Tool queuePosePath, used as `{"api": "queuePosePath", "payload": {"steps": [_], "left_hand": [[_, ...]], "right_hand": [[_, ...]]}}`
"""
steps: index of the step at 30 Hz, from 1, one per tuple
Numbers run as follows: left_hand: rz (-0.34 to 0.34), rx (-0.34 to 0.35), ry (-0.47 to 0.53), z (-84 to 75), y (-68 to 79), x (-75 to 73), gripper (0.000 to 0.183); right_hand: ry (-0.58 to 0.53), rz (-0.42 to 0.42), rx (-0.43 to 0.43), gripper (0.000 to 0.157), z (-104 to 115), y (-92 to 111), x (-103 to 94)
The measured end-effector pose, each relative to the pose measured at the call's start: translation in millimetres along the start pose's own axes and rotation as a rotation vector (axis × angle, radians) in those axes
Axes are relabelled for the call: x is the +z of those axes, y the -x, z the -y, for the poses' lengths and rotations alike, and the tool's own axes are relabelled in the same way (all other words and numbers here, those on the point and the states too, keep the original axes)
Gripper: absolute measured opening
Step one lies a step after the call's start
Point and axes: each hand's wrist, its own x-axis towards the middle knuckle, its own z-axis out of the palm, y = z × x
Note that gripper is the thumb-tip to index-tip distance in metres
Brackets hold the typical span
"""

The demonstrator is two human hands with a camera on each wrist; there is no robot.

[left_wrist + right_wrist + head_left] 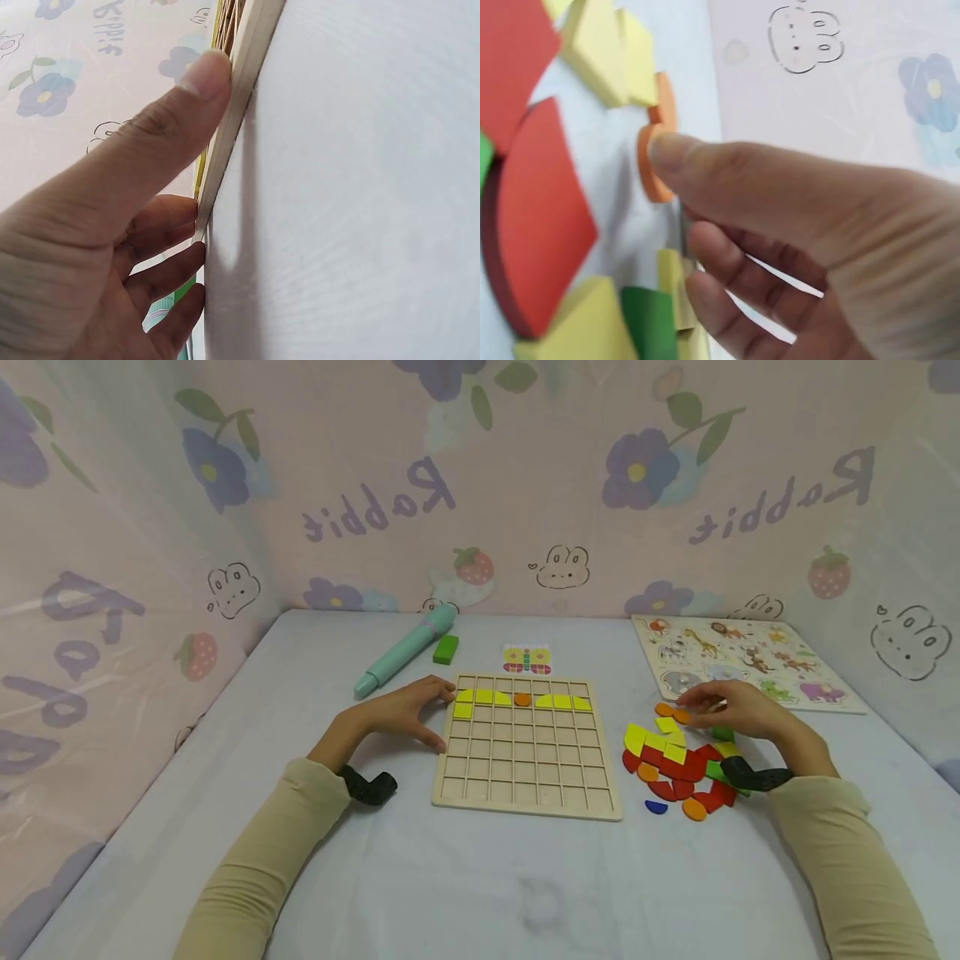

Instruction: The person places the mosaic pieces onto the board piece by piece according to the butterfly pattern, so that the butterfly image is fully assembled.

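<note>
On the table lies a wooden grid board [525,752] with yellow pieces and an orange disc [522,700] in an upper row and a yellow square [462,711] at the left below them. My left hand [408,710] touches the board's left edge; in the left wrist view the thumb [202,79] rests along the rim. My right hand [731,708] reaches over the far side of a pile of coloured pieces [678,764]. In the right wrist view its thumb [705,161] overlaps an orange disc [646,169], beside another orange disc. The index finger is mostly hidden there.
Behind the board lie a butterfly pattern card [527,659], a green block [446,649] and a mint-green pen-shaped thing [405,652]. An animal puzzle board [750,664] lies at the back right. A blue half-disc [656,807] sits at the pile's near side.
</note>
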Motion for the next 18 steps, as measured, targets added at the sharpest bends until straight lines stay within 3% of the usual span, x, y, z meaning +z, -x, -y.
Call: {"api": "queuePosePath", "payload": {"steps": [11, 18], "left_hand": [[0.002, -0.003, 0.007, -0.5, -0.4, -0.5, 0.076], [0.004, -0.013, 0.01, -0.2, -0.3, -0.4, 0.075]], "right_hand": [[-0.006, -0.018, -0.001, 0.028, -4.6, -4.5, 6.5], [0.005, -0.008, 0.053, 0.032, 2.6, -2.8, 1.7]]}}
